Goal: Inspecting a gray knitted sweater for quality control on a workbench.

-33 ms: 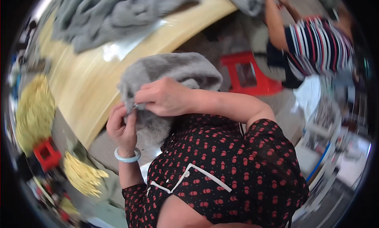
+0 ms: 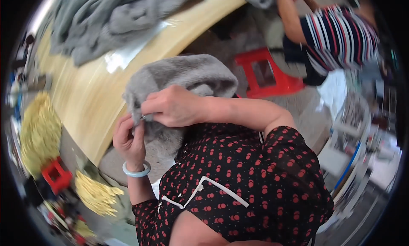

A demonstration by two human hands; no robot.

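A grey plush fabric piece point(image 2: 183, 69) is bunched up in front of my chest, its edge drawn down between my fingers. My left hand point(image 2: 130, 141), with a pale bangle on the wrist, pinches that edge between thumb and fingers. Right against it, my right hand point(image 2: 175, 106) is closed, its fingertips at the same edge. A small shiny metal thing point(image 2: 143, 117) glints at the right fingertips; it is mostly covered, so its kind cannot be made out.
A pale wooden table point(image 2: 81, 105) curves ahead and left, with a heap of grey plush fabric point(image 2: 115, 22) on it. A red plastic stool point(image 2: 277, 86) stands at right, near a person in a striped shirt point(image 2: 341, 37). Yellow bundles point(image 2: 40, 131) and another red stool point(image 2: 57, 174) lie left.
The surroundings have shifted slightly in the picture as my head moved. Both hands keep their hold at the fabric's edge.
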